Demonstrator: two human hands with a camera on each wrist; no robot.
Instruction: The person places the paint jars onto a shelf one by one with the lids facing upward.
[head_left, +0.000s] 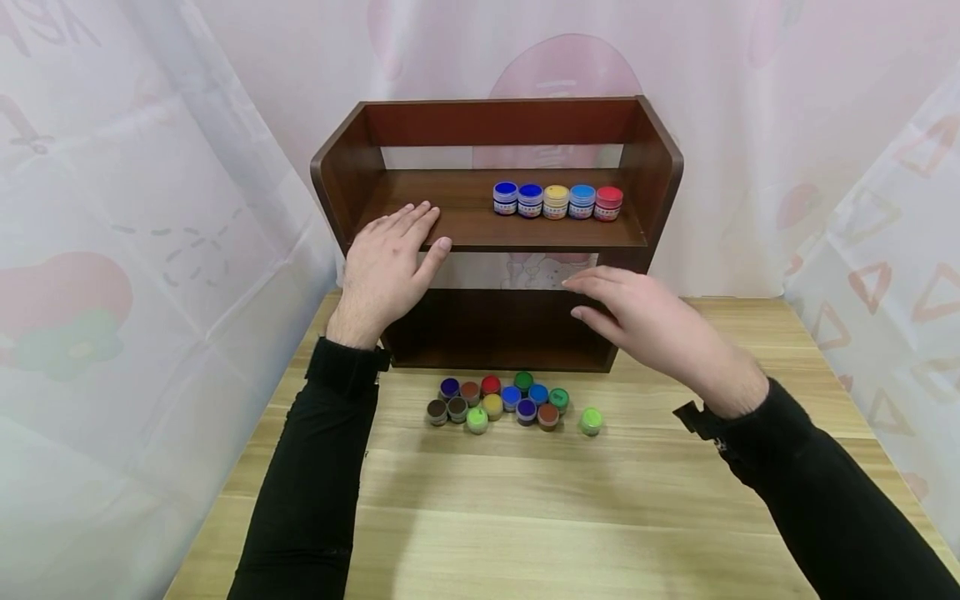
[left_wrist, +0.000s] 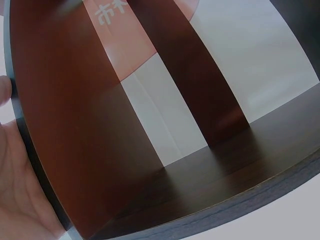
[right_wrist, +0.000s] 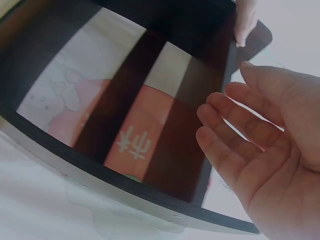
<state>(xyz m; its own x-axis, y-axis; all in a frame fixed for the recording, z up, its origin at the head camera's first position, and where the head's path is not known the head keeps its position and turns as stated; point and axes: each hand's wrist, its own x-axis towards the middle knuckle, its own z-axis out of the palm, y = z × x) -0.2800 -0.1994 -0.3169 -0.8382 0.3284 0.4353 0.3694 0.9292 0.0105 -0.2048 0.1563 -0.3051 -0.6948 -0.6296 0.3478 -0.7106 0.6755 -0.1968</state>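
Observation:
A dark brown two-tier wooden shelf stands upright on the table. My left hand rests over the left front of its upper board, fingers straight. The left wrist view catches only part of this hand, beside the shelf board's edge. In front of the shelf's lower right side hovers my right hand, palm turned inward. Its fingers bend slightly and hold nothing, as the right wrist view of the hand confirms. Several small paint jars line the upper board's right half, among them a yellow jar and a red-lidded jar.
Before the shelf, several more jars cluster on the light wooden table, including a dark brown jar and a red jar. A lime-green jar sits apart at their right. White patterned curtains hang around the table.

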